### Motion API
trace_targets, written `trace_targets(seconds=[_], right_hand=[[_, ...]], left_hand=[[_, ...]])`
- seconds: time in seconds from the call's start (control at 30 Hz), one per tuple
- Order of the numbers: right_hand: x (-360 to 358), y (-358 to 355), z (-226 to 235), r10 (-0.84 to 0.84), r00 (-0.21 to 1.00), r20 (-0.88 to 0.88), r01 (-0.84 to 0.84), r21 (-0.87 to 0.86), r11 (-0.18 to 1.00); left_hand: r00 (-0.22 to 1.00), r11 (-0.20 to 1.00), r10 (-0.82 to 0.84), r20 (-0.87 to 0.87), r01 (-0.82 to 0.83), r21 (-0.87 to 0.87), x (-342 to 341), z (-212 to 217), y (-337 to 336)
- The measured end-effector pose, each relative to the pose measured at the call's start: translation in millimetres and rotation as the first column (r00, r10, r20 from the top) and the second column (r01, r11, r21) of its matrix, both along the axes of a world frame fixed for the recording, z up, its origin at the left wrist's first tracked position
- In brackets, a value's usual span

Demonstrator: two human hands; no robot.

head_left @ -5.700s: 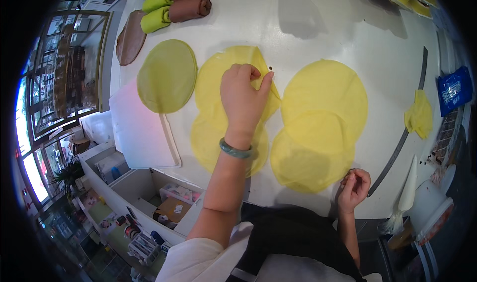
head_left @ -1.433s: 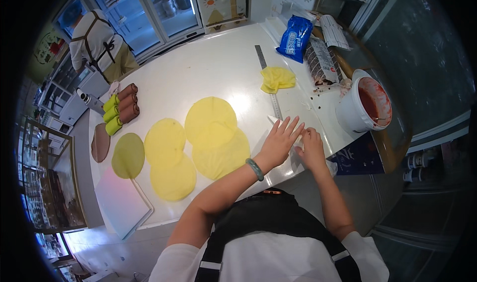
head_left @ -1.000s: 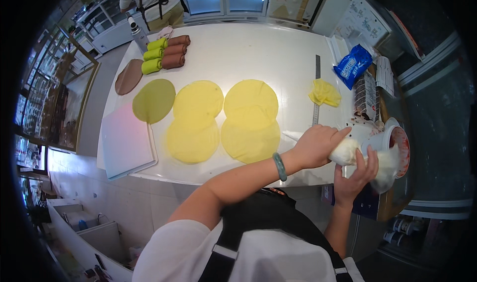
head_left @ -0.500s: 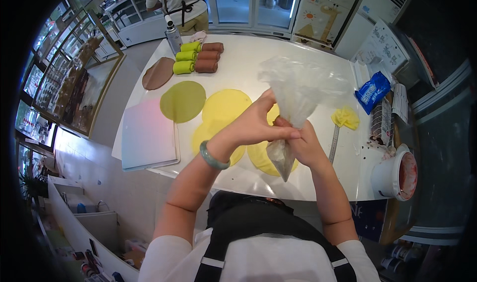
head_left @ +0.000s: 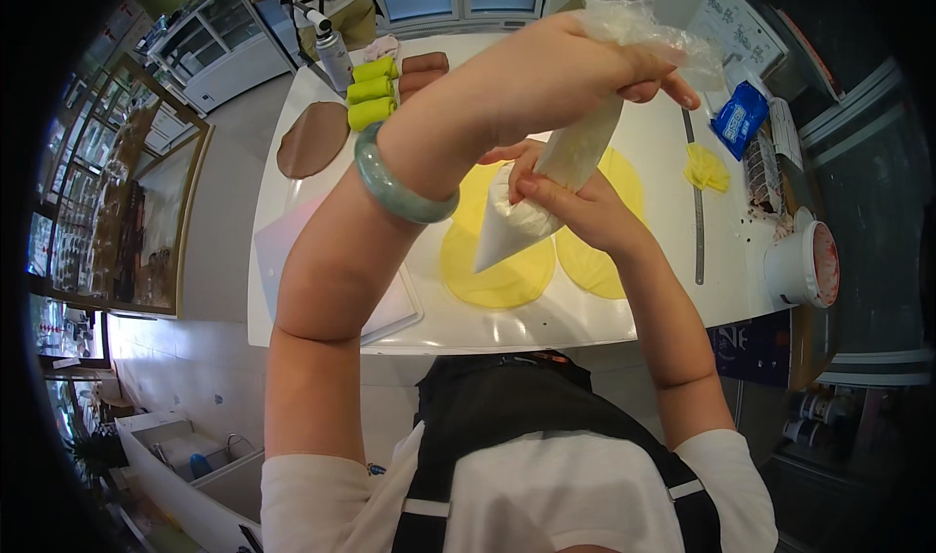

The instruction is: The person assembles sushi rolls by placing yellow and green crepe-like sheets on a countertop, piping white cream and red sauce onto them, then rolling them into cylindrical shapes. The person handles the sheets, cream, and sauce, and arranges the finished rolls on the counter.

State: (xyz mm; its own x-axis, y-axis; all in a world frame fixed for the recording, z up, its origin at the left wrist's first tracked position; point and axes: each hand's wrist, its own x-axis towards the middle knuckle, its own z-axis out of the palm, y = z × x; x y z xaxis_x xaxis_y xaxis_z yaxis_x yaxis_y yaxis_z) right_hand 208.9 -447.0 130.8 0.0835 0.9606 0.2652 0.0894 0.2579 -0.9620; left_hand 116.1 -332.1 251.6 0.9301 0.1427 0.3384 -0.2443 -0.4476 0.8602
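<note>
Fingers of the left hand (head_left: 585, 60) are clamped round the gathered top of a clear plastic cone-shaped piping bag with white cream inside (head_left: 541, 197); right hand (head_left: 575, 207) fingers are curled round its filled lower part, thumb pressed on the front.

Changes:
- A second ago both hands were at the table's right edge by the white round tub with a red-smeared inside (head_left: 804, 265), bag just picked up.
- Half a second ago the bag was open and loose above the hands. Now its top is bunched tight and pulled upward, and the cream sits packed in the lower half. Judgement: filling is pushed down toward the tip.

Position:
- Bag is off the table, held high in front of the chest, tilted, tip pointing down-left.
- Tip hangs over the thin round yellow crepes (head_left: 497, 270) laid on the white table (head_left: 322, 334), not touching them.
- Left hand above, right hand below it, both on the bag.

Around: rolled green and brown crepes (head_left: 375, 90) at the far edge, a flat brown disc (head_left: 312, 138) beside them, a long metal spatula (head_left: 696, 212) to the right, a blue packet (head_left: 739, 119) past it.
</note>
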Motion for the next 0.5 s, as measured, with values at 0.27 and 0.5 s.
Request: trace_targets(seconds=[0.27,0.5], right_hand=[[45.4,-4.5,-86.5,-0.786,0.388,-0.481,0.911,0.073,0.406],[21.4,83.5,-143.5,-0.822,0.537,-0.193,0.815,0.372,0.445]], left_hand=[[0.980,0.981,0.195,0.043,-0.194,-0.019,-121.4,-105.2,71.5],[0.881,0.680,0.407,-0.240,-0.468,-0.565,-224.7,-189.4,56.9]])
